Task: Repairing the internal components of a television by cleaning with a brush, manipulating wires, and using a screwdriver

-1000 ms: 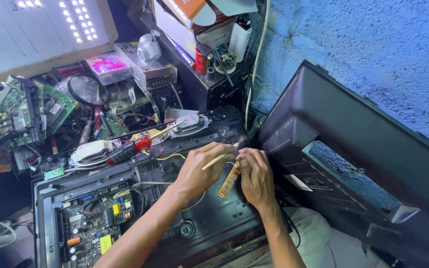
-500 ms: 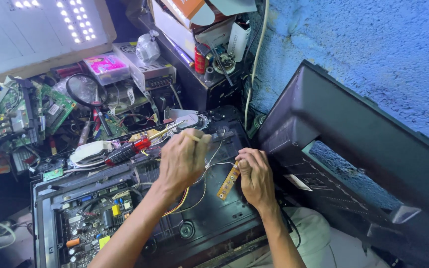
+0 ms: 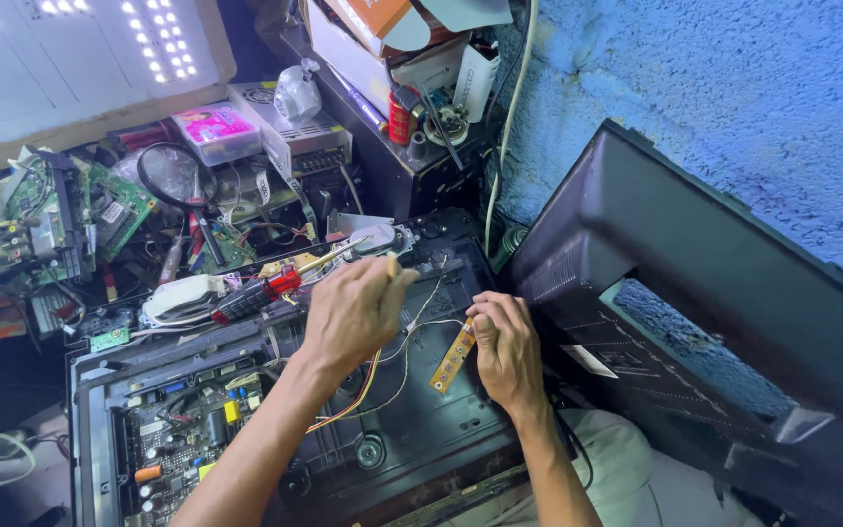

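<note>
Electronics repair workshop: loose circuit boards [image 3: 46, 220], magnifying glass [image 3: 176, 176], opened television chassis [image 3: 421, 439].

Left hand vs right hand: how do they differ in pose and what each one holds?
The left hand is reached forward with its back to the camera, gripping a thin pale tool near the speaker; the right hand sits nearer the body. The right hand pinches a narrow yellow circuit strip at an angle, while the left hand's tool points away from the person. Both hands hover over the opened black chassis.
</note>
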